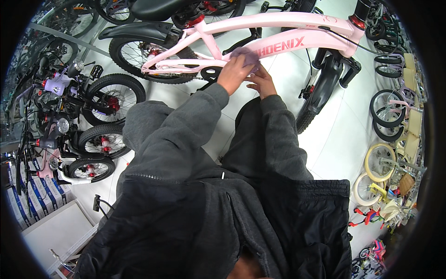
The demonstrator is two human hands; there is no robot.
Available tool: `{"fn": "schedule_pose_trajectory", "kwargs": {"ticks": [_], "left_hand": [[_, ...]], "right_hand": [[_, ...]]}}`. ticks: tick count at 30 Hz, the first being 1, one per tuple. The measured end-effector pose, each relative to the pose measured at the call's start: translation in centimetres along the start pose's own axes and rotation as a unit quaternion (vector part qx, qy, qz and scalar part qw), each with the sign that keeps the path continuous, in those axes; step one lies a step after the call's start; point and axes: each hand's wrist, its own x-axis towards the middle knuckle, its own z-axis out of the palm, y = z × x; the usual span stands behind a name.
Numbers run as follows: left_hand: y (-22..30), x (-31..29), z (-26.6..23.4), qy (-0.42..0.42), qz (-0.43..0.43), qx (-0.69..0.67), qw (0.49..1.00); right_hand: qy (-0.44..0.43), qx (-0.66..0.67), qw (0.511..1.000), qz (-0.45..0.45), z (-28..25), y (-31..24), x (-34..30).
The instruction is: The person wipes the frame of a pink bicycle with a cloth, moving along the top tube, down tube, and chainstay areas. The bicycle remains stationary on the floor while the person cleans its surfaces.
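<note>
A pink bicycle frame [278,44] stands crosswise in front of me, with red lettering on its lower tube. At the pedal end of that tube, a thin purple cloth [249,54] lies against the paint. My left hand [235,72] is closed on the cloth, its fingertips near the tube. Just beside it, my right hand [263,83] has bent fingers that meet the cloth's lower edge, with the thumb a little apart. Beneath my left wrist the black crank [211,73] shows in part. The cloth hides the tube behind it.
Several bicycles with black tyres [114,95] crowd the left side. A black front wheel [320,88] stands right of my hands. Along the right wall are small bicycles [388,109] and cream tyres [380,162]. A white box-shaped unit [58,230] stands at lower left.
</note>
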Motion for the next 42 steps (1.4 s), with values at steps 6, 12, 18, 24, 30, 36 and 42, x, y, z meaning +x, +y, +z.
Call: {"fn": "schedule_pose_trajectory", "kwargs": {"ticks": [6,12,18,24,30,36,42], "left_hand": [[-0.5,-0.4,0.0,-0.031,-0.077,-0.041,0.996],[-1.3,2.9,-1.3,0.166,-0.116,-0.121,0.972],[-2.5,2.9,-1.3,-0.027,-0.192,-0.059,0.979],[-4.4,3.4,-0.7,-0.14,-0.196,0.063,0.968],[-5.1,2.2,-0.9,-0.108,-0.18,-0.012,0.978],[-7.8,-0.5,-8.1,-0.197,-0.391,-0.38,0.815],[-11.8,-1.7,-13.3,0.21,-0.269,-0.076,0.937]], "right_hand": [[0.01,-0.024,0.999,0.03,0.3,0.0,0.1],[0.04,-0.025,0.999,0.004,0.3,0.1,0.0],[0.04,-0.023,0.999,0.013,0.5,-0.3,0.2],[0.038,-0.033,0.998,0.022,0.7,-0.5,0.1],[0.037,-0.037,0.998,0.024,0.6,-0.4,0.1],[0.031,-0.037,0.999,0.016,0.0,-0.2,0.3],[0.029,-0.048,0.998,0.024,0.1,0.3,0.5]]}}
